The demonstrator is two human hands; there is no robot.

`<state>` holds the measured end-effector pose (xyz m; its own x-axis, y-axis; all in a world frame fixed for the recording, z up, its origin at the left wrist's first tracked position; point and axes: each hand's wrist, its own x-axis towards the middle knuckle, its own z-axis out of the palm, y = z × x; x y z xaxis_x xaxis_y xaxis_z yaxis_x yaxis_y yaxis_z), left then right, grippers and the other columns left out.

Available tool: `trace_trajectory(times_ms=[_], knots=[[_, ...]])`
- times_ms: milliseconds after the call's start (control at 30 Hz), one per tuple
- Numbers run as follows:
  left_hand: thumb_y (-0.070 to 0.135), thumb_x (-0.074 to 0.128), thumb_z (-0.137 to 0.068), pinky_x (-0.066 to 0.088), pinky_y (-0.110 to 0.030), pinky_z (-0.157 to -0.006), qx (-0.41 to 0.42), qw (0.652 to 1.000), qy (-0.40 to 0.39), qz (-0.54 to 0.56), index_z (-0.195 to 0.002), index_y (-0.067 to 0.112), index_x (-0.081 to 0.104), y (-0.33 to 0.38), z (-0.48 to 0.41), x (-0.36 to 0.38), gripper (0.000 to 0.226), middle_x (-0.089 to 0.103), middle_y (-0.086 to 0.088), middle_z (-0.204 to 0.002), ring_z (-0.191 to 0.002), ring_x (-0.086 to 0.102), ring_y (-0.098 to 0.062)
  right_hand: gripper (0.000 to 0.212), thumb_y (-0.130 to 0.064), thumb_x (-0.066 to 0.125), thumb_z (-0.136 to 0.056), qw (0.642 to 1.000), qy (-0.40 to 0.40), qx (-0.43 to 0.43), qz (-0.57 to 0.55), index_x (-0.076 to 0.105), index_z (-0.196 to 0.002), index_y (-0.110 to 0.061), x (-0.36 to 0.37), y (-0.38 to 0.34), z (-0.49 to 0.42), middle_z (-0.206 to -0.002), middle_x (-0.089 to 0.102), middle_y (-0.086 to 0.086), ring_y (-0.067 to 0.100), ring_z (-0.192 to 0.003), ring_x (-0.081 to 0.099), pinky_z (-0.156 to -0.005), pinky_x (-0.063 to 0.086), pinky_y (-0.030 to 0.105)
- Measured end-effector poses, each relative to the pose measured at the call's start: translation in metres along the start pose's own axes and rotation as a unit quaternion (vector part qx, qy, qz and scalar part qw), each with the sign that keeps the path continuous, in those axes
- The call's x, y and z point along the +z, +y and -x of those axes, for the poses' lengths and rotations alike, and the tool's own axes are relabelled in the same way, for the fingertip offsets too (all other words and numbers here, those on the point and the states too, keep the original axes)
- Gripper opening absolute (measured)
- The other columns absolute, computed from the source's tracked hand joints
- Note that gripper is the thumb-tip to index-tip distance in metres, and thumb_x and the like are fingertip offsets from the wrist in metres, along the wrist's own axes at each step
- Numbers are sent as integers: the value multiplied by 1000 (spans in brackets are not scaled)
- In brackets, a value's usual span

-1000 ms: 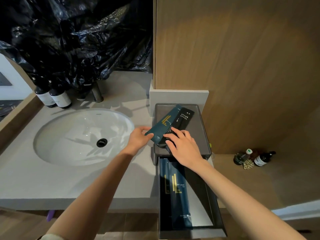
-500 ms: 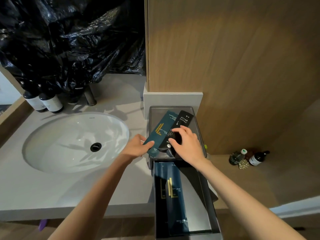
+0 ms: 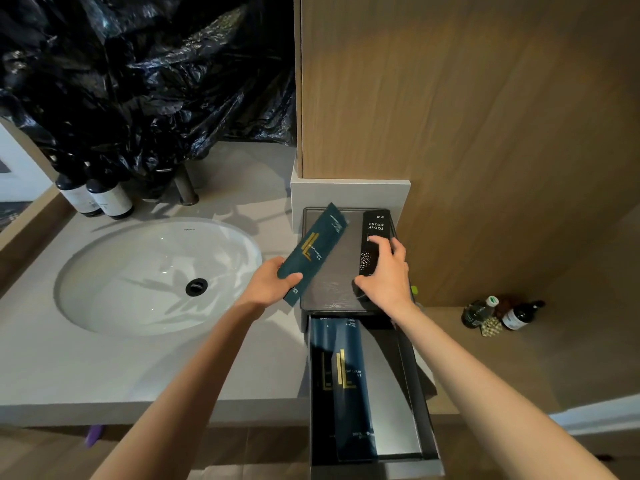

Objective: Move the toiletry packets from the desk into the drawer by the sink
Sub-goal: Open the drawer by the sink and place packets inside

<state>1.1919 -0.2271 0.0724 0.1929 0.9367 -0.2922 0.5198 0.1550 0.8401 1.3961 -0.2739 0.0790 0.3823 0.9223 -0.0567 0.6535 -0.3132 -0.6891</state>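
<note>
My left hand (image 3: 269,285) grips the lower end of a teal packet (image 3: 317,249) with gold stripes, held tilted over the left edge of a dark grey tray (image 3: 341,271). My right hand (image 3: 386,275) holds a black packet (image 3: 375,233) marked TOOTH BRUSH, lying lengthwise along the tray's right side. Below the tray an open drawer (image 3: 398,386) sticks out toward me. Two teal packets (image 3: 341,386) lie lengthwise in its left half.
A white oval sink (image 3: 156,275) is set in the grey counter (image 3: 104,372) on the left. Two dark bottles (image 3: 97,199) and a tap (image 3: 185,188) stand behind it under black plastic sheeting (image 3: 138,74). A wooden wall panel (image 3: 485,133) rises behind the tray. Small bottles (image 3: 502,315) stand on the right ledge.
The two packets lay overlapped on the tray; now they are apart. My left hand drew the teal one leftward and my right hand slid the black one to the tray's right side.
</note>
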Motion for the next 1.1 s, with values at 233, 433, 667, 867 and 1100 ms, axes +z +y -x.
trace_trajectory(times_ms=[233, 433, 667, 867, 1100], knots=[[18, 70, -82, 43, -20, -58, 72, 992, 97, 27, -88, 14, 66, 3, 38, -15, 8, 62, 4, -72, -64, 56, -10, 77, -2, 78, -68, 990, -5, 55, -129, 43, -129, -33, -31, 23, 1, -121, 61, 2, 23, -106, 62, -92, 51, 33], [19, 78, -75, 54, -31, -64, 81, 983, 129, 105, -85, 20, 69, 7, 73, -33, 13, 69, 0, -78, -70, 63, -16, 61, 6, 65, -78, 983, -33, 41, -176, 53, -124, -33, -54, 31, 17, -115, 64, 4, 8, -82, 67, -63, 48, 15], [14, 73, -81, 60, -23, -66, 58, 968, 76, 231, -98, 11, 70, 17, 108, -41, 18, 73, -3, -88, -80, 70, -13, 33, -5, 64, -88, 983, -25, -56, -174, 68, -119, -16, -86, 27, 67, -115, 66, -7, -8, -95, 61, -79, 43, 3], [17, 73, -81, 58, -21, -63, 52, 973, 30, 223, -94, 13, 70, 22, 127, -28, 15, 75, 0, -83, -73, 71, -8, 22, -25, 75, -79, 977, -100, -98, -160, 75, -101, -28, -89, 15, 124, -97, 72, -16, -8, -94, 65, -82, 47, 9], [19, 73, -81, 58, -21, -63, 51, 973, -29, 221, -98, 13, 72, 31, 144, -2, 18, 75, -2, -89, -72, 70, -8, 24, -32, 82, -71, 981, -75, -78, -161, 76, -95, -30, -57, 14, 169, -93, 73, -12, -1, -86, 67, -74, 50, 13]])
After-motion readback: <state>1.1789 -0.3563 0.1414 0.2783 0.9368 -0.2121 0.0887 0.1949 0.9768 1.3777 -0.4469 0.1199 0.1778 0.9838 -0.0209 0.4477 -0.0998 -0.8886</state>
